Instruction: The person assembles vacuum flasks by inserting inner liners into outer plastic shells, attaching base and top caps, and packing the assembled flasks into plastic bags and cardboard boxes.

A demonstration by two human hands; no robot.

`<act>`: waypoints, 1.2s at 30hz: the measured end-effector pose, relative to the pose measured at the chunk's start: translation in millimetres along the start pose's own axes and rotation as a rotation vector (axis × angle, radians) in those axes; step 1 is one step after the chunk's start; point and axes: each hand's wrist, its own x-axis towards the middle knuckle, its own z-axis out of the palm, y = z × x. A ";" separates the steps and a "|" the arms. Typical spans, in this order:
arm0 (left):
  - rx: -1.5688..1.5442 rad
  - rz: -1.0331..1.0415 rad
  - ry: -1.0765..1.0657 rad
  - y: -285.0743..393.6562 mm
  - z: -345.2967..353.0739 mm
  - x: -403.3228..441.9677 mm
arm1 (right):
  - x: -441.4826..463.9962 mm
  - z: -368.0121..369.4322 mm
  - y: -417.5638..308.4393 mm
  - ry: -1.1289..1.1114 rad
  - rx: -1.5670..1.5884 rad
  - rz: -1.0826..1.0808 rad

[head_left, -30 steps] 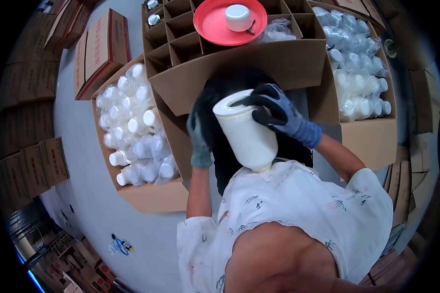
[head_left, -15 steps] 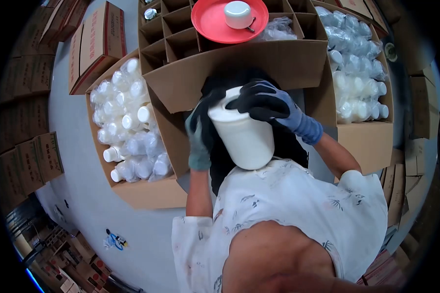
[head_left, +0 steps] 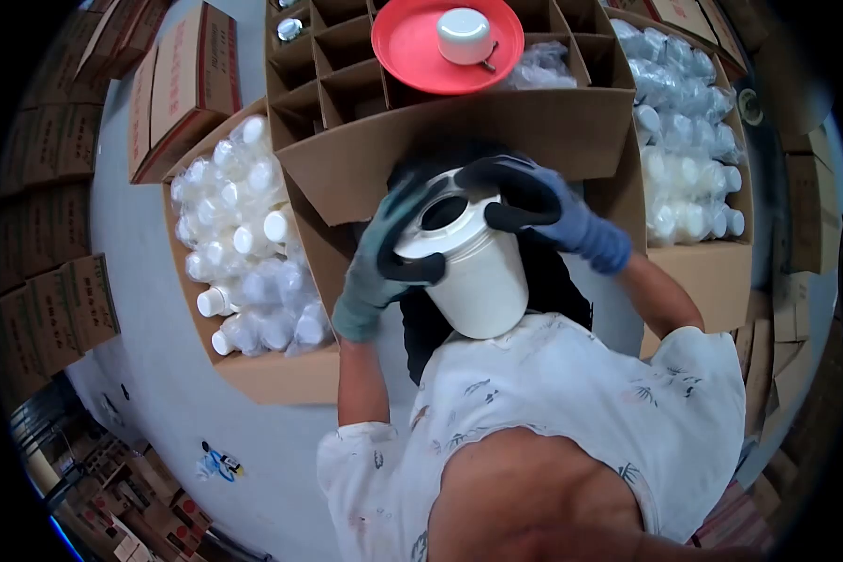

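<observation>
On the grey floor (head_left: 187, 393), three open boxes surrounded you: a divided box (head_left: 459, 136) ahead, bearing a red tray (head_left: 412, 56) with a white cup (head_left: 464, 36), and a left box (head_left: 286, 379) and right box (head_left: 698, 281) of wrapped bottles (head_left: 225, 220). Cartons (head_left: 183, 103) stood around the room. The white jar (head_left: 482, 295) leaned between you and the divided box, its lower end near your shirt (head_left: 571, 375). Your left hand (head_left: 384, 262) and right hand (head_left: 548, 214) grasped opposite sides of its top. Your fingers hid parts of the rim, the hole (head_left: 445, 214) was too dark to see into, and the frame cut off the divided box's far end. Half a second earlier, your right fingers covered the hole; now it showed, with your left thumb against the jar's near side.
</observation>
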 end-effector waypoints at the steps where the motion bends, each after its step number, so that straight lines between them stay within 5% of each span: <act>1: 0.161 0.062 -0.050 8.2 -1.4 16.7 | 16.1 5.3 -3.5 0.033 -0.214 -0.166; 3: -0.201 -0.056 0.094 -0.8 -4.2 36.3 | 46.7 9.8 0.4 0.214 0.098 0.099; 4: -0.541 -0.336 0.199 -2.2 -7.8 42.0 | 65.1 14.2 -3.3 0.292 0.188 -0.015; 5: -1.194 -0.285 0.280 -0.8 -7.3 54.5 | 74.9 9.7 -1.5 0.226 0.226 -0.184; 6: -0.415 0.006 0.373 0.5 -11.5 61.0 | 85.2 10.7 -7.2 0.252 -0.142 -0.300; 7: -0.446 0.086 0.413 0.6 -10.6 68.1 | 93.2 12.7 -14.1 0.282 -0.511 -0.406; 9: -1.176 0.044 0.305 3.6 -3.7 79.4 | 103.3 18.1 -3.5 0.066 -0.485 -0.511; 10: -1.289 0.042 0.312 1.8 2.6 84.7 | 106.0 20.6 6.7 0.076 -0.484 -0.454; 11: -1.279 -0.010 0.423 -10.0 10.0 87.9 | 108.2 21.6 13.2 0.086 -0.483 -0.393; 12: -0.831 0.015 0.502 -28.4 14.7 85.8 | 109.4 18.4 16.1 0.103 -0.274 -0.223; 14: 0.227 0.332 0.525 -19.7 -3.2 87.7 | 116.1 18.7 31.2 0.112 -0.130 -0.300; 15: 0.523 0.463 0.450 -21.8 -9.2 87.8 | 113.0 12.7 31.6 0.027 0.103 -0.198; 17: 0.829 0.499 0.330 -30.7 -13.1 78.6 | 109.9 0.3 29.6 -0.110 0.723 0.172; 19: 1.054 0.625 0.203 -40.4 -23.0 78.2 | 127.5 -0.2 68.3 -0.305 0.629 0.012; 21: 1.173 0.726 0.263 -57.5 -29.4 82.3 | 123.0 -17.0 68.1 -0.336 0.327 -0.183; 25: 0.967 0.362 0.324 -56.9 -21.5 97.5 | 195.0 -33.2 32.1 -0.204 0.163 0.243; 27: 0.675 0.198 0.429 -56.4 -6.7 107.4 | 230.9 -39.6 52.5 0.129 -0.371 -0.277; 31: 0.343 0.202 0.445 -67.5 2.8 112.1 | 274.0 -68.4 124.3 0.125 -0.825 -0.069; 34: 0.243 0.139 0.420 -71.9 -2.9 111.6 | 296.7 -96.9 107.2 0.002 -1.044 -0.016; 36: 0.255 0.119 0.418 -74.4 -3.8 115.8 | 332.1 -146.0 130.7 0.156 -1.025 -0.148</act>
